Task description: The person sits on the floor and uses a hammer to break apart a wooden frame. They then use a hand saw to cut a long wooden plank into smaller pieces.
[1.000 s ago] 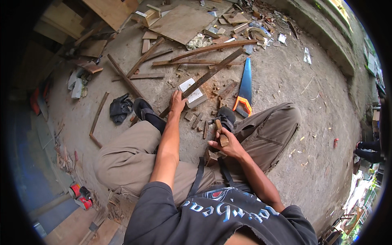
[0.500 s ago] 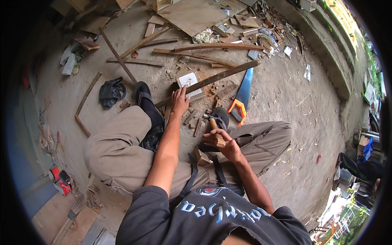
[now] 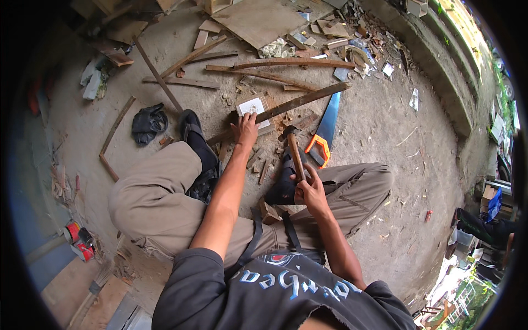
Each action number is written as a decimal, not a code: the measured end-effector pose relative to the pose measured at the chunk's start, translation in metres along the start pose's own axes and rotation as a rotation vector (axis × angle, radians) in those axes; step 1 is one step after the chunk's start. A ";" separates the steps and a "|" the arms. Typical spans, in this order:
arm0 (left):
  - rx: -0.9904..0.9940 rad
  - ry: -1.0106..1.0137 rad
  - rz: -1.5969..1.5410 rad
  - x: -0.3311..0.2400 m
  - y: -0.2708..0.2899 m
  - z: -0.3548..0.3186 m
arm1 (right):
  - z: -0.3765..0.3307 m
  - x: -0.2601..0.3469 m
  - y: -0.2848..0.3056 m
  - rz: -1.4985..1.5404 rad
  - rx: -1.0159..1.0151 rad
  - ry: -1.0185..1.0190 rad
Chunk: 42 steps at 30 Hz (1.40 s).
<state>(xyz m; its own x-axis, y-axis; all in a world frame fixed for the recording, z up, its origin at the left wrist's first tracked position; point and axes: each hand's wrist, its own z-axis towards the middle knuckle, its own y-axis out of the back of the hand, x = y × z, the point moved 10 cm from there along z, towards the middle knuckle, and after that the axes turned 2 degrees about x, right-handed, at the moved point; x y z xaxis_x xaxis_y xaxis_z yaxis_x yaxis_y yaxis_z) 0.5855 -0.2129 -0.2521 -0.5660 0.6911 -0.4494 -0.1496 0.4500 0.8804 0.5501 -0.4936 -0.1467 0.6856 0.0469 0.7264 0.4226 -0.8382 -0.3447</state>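
Fingers (image 3: 252,117) of the person's left hand (image 3: 245,133) lie bent across a long, narrow, dark-brown wooden strip (image 3: 302,103); we cannot tell whether they grip it or only press on it. We see the strip slanting up to the right across a boxy, white-topped block (image 3: 251,105) on the dusty grey ground (image 3: 418,170), just beyond the feet. The right hand (image 3: 312,193) is wrapped around a dark-headed, brown wooden-handled hammer (image 3: 295,154), its head pointing away from the body, apart from the strip. Just right of the hammer, we find a blue-bladed, orange-handled handsaw (image 3: 330,118). Farther left lies a crumpled black plastic bag (image 3: 149,125).
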 end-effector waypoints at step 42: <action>0.592 -0.023 -0.091 -0.053 -0.066 0.033 | 0.093 0.021 0.006 -0.928 -0.189 0.554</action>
<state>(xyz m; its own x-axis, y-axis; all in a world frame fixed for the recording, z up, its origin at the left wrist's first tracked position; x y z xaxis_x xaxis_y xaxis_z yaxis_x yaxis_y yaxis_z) 0.6526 -0.2605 -0.2910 -0.5538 0.6439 -0.5280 0.2842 0.7422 0.6069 0.6221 -0.4468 -0.1888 -0.2337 0.4912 0.8391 0.5066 -0.6750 0.5363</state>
